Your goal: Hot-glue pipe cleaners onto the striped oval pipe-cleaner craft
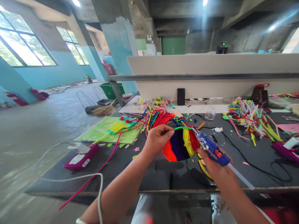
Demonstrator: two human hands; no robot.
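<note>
My left hand [157,138] pinches a green pipe cleaner [183,128] between thumb and fingertips along the upper edge of a rounded craft piece [177,146]. That piece has bands of orange, dark navy, yellow and red, and a thin green rim shows along its bottom. In my right hand [207,160] is a blue hot glue gun [210,147], with a clear glue stick [241,177] sticking out of its back end. The nozzle points up and left, at the right end of the green pipe cleaner; whether it touches cannot be told. Some right fingers are hidden behind the gun and craft piece.
Bundles of pipe cleaners [251,116] lie at the back right, more red ones [163,118] behind my left hand. A purple power strip [80,157] with a white cord sits at left. A phone [181,96] leans upright at the back; a black cable [245,158] crosses the right.
</note>
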